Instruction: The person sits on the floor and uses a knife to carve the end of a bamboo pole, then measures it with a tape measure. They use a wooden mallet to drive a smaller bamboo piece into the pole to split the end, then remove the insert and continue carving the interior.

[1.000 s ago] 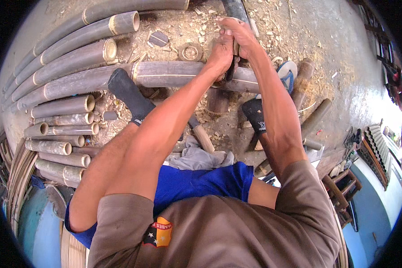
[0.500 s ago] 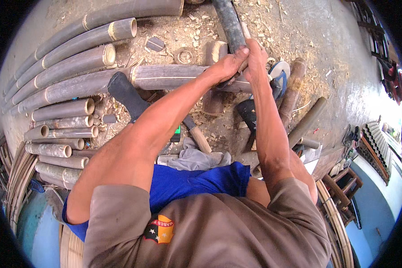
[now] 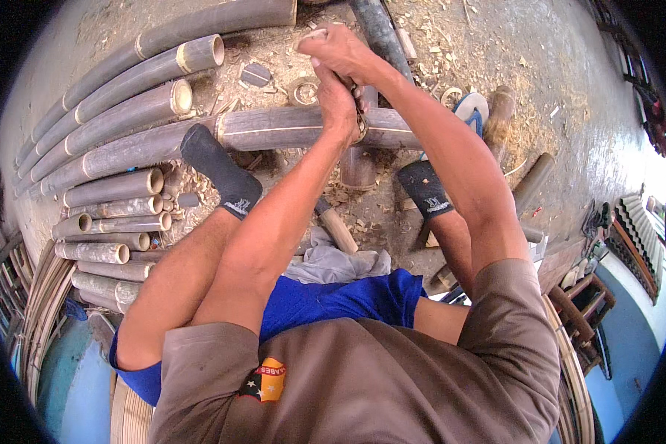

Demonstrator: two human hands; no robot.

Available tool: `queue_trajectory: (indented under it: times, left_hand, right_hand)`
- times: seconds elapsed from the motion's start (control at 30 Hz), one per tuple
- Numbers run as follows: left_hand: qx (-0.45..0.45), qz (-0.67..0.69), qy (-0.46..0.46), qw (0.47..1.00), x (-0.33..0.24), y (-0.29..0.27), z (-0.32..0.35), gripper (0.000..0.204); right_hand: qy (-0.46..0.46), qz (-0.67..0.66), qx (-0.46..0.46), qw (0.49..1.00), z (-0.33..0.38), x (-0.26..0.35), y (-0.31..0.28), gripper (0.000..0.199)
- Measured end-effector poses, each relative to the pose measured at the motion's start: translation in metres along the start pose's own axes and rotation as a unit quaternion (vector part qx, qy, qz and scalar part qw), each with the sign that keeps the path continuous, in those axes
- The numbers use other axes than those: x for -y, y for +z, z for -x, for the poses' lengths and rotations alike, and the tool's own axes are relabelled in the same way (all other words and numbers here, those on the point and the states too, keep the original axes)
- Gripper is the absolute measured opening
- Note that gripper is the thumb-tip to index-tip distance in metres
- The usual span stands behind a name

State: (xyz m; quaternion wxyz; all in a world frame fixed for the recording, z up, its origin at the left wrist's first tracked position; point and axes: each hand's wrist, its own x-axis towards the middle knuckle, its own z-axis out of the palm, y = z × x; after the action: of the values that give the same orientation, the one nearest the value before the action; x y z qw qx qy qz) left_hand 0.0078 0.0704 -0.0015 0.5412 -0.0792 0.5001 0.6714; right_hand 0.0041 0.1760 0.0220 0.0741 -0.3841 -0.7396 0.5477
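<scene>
A long grey-brown bamboo pole [image 3: 274, 128] lies crosswise in front of me, with a pale cut opening [image 3: 360, 128] in its upper side. My left hand [image 3: 337, 103] is closed just above the pole beside that cut, around something dark that its fingers mostly hide. Above it, my right hand [image 3: 345, 55] is bent over and closed on a wooden handle [image 3: 314, 35], whose pale end sticks out on the left. What the handle leads to is hidden between the hands. Both hands are close together, the right wrist crossing above the left.
My dark-socked feet [image 3: 218, 166] rest on either side below the pole. Several bamboo poles [image 3: 177, 59] lie at the far left, shorter lengths [image 3: 111, 186] nearer. A dark pipe-like piece [image 3: 381, 37], a sandal [image 3: 471, 112], a wooden-handled tool [image 3: 339, 229] and wood chips lie around.
Both hands have moved left along the pole, from the dark piece's near end to the cut. The right hand has swung upward over the left, and the wooden handle end now shows.
</scene>
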Motion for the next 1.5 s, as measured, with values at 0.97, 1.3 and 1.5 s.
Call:
queue_trajectory:
  times: [0.97,1.3,1.5]
  left_hand:
    - [0.361,-0.708,0.143,0.590,-0.065,0.091,0.051,0.098]
    - [0.311,-0.799,0.270,0.438,-0.035,-0.084,-0.001,0.107]
    - [0.210,-0.806,0.278,0.478,-0.031,-0.065,0.039,0.099]
  right_hand:
    - [0.143,0.290,-0.106,0.940,0.250,0.041,-0.038,0.046]
    - [0.206,-0.187,-0.329,0.902,0.235,-0.037,0.156,0.051]
    - [0.196,-0.256,-0.367,0.872,0.224,-0.026,0.164,0.046]
